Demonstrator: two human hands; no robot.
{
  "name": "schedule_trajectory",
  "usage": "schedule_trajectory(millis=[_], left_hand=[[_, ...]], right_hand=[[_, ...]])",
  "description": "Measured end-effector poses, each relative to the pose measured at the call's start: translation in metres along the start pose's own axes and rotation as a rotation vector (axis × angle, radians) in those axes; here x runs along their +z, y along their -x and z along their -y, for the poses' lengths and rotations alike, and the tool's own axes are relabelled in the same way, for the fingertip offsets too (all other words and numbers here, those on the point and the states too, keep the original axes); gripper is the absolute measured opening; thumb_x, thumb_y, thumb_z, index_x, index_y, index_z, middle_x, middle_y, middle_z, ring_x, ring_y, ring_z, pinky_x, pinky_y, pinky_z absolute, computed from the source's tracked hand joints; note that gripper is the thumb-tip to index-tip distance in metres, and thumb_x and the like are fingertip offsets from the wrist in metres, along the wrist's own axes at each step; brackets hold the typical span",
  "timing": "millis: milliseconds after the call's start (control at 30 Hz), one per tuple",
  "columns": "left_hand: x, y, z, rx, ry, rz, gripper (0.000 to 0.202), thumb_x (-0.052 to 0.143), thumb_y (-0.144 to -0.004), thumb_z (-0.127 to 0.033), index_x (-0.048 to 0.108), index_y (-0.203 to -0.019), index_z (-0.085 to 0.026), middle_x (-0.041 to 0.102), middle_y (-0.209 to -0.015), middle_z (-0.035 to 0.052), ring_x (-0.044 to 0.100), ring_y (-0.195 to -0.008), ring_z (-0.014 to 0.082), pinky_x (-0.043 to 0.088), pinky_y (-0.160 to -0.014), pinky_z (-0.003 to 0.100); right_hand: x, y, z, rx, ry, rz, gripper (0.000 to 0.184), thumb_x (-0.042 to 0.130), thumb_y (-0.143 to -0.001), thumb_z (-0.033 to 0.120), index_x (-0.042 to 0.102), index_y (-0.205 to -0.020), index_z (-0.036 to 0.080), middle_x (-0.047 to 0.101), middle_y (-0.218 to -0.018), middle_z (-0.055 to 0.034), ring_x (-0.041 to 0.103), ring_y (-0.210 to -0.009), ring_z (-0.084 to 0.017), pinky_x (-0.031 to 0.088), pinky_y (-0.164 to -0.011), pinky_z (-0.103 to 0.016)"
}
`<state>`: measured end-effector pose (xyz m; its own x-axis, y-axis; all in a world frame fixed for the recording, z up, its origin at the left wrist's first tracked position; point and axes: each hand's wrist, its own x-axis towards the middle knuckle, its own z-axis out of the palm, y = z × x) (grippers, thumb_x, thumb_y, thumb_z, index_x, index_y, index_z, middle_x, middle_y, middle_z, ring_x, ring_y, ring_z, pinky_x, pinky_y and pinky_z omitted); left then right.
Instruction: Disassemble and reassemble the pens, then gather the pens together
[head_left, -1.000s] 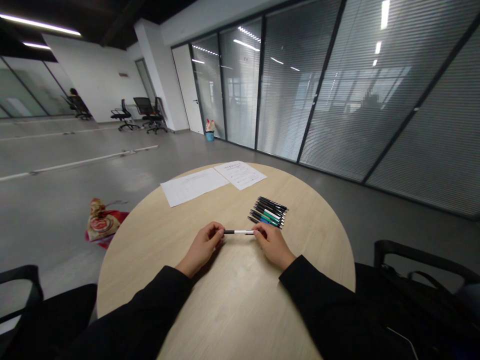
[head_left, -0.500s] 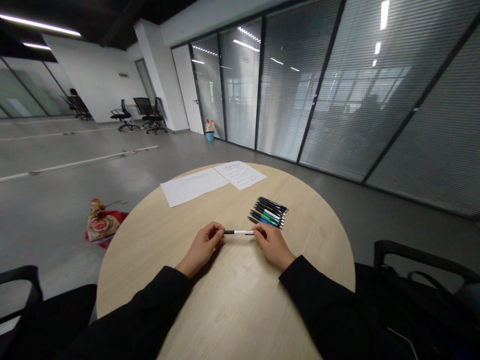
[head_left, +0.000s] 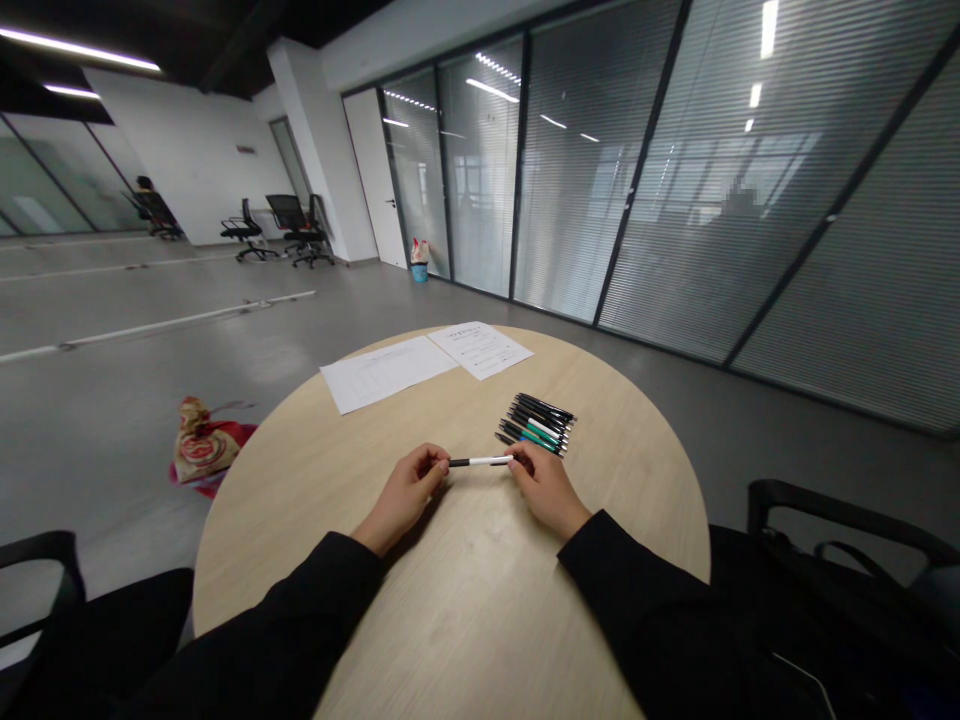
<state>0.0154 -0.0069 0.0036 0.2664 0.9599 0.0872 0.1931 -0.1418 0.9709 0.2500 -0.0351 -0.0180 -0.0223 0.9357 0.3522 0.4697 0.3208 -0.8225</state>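
A black and white pen (head_left: 480, 461) is stretched level between my two hands, just above the wooden table. Its dark end is pinched by the fingertips of my left hand (head_left: 411, 487). The white end with the clip meets the closed thumb and fingers of my right hand (head_left: 547, 488), which hide its tip. Right behind my right hand lies a row of several pens (head_left: 541, 420), mostly black, with some green, white and blue among them.
The round table (head_left: 450, 620) has two printed sheets, a left one (head_left: 390, 373) and a right one (head_left: 484, 350), near its far edge. A red and beige bag (head_left: 206, 445) sits on the floor at left. Black chairs stand left (head_left: 97, 620) and right (head_left: 840, 520).
The pen's right end has risen slightly and shows a little more beside my right fingers. Both hands have stayed almost in place.
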Motion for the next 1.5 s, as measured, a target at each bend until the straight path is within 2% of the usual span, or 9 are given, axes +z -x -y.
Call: schedule_trajectory(millis=[200, 400, 633, 1167, 1500], left_hand=[[-0.001, -0.001, 0.0, -0.006, 0.003, -0.005, 0.028, 0.064, -0.081, -0.042, 0.059, -0.086, -0.015, 0.051, -0.064, -0.0035, 0.044, -0.054, 0.0101, 0.033, -0.052, 0.023], [0.0, 0.0, -0.001, -0.009, 0.006, -0.012, 0.029, 0.064, -0.081, -0.043, 0.058, -0.085, -0.015, 0.052, -0.065, -0.0034, 0.043, -0.054, 0.0096, 0.033, -0.053, 0.023], [-0.001, 0.0, 0.001, -0.017, -0.007, -0.015, 0.03, 0.064, -0.081, -0.044, 0.058, -0.086, -0.015, 0.052, -0.065, -0.0031, 0.045, -0.055, 0.0106, 0.034, -0.053, 0.023], [-0.001, -0.002, 0.007, -0.013, 0.004, -0.046, 0.03, 0.063, -0.083, -0.045, 0.058, -0.085, -0.016, 0.049, -0.06, -0.0045, 0.044, -0.053, 0.0102, 0.033, -0.052, 0.022], [0.0, 0.001, -0.003, -0.004, -0.013, -0.059, 0.03, 0.063, -0.082, -0.046, 0.058, -0.083, -0.016, 0.05, -0.06, -0.0041, 0.044, -0.054, 0.0109, 0.033, -0.053, 0.023]], right_hand=[[0.001, 0.0, -0.005, 0.022, 0.018, -0.051, 0.024, 0.05, -0.086, 0.02, 0.065, -0.104, 0.017, 0.065, -0.087, -0.004, 0.055, -0.072, -0.017, 0.042, -0.068, -0.029], [0.002, 0.0, -0.007, 0.048, 0.003, -0.06, 0.022, 0.05, -0.086, 0.02, 0.066, -0.101, 0.018, 0.067, -0.08, -0.002, 0.056, -0.068, -0.017, 0.041, -0.064, -0.027], [0.003, 0.0, -0.011, 0.05, -0.08, -0.077, 0.021, 0.049, -0.088, 0.021, 0.06, -0.106, 0.018, 0.071, -0.087, -0.0041, 0.063, -0.074, -0.018, 0.045, -0.067, -0.027], [-0.002, -0.001, -0.008, 0.012, 0.039, -0.109, 0.016, 0.052, -0.09, 0.024, 0.066, -0.093, 0.019, 0.068, -0.083, -0.0036, 0.06, -0.073, -0.018, 0.043, -0.069, -0.029], [-0.002, -0.001, -0.009, -0.005, 0.061, -0.107, 0.014, 0.053, -0.091, 0.024, 0.066, -0.092, 0.019, 0.069, -0.083, -0.0033, 0.06, -0.073, -0.018, 0.042, -0.069, -0.029]])
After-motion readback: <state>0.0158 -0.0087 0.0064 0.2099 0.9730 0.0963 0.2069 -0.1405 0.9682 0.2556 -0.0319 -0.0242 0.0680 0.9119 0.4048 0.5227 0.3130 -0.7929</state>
